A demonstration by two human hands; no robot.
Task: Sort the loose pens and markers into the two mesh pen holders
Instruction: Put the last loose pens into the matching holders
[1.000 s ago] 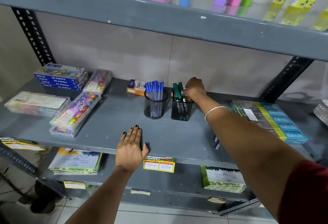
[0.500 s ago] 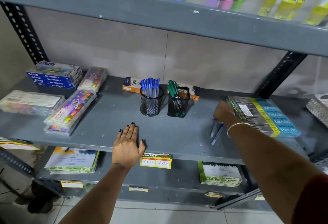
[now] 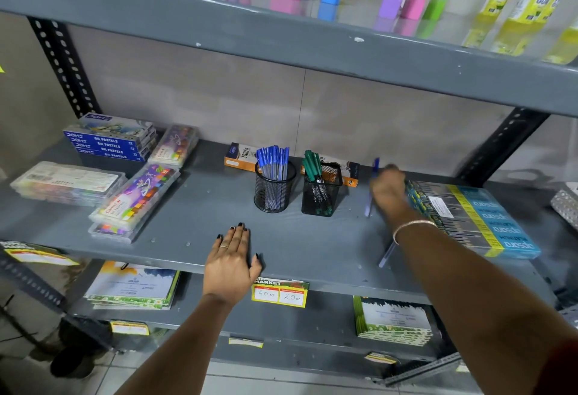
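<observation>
Blue-capped pen [image 3: 372, 186] now up off the shelf [image 3: 187, 207], pinched upright in the right hand [image 3: 387, 188], cap at top, tip low. Half a second ago that hand lay flat on the loose pens beside the pencil box [image 3: 469, 216]; a second ago at the square holder [image 3: 320, 190]. Grip closed on the pen, though blurred by motion; exact finger placement not discernible. Left hand [image 3: 231, 261] flat and open on the near shelf edge, holding nothing, unchanged across all three views.

Round holder [image 3: 274, 188], left of the square one, filled with blue pens; square holder carrying green markers. One clear pen [image 3: 386, 254] left lying near the right forearm, partly hidden.

Judgement: pick-up done, carry leftward to the round holder due next, by colour match. One loose pen at least outstanding. Risk: tip catching the mesh rim on entry.
</observation>
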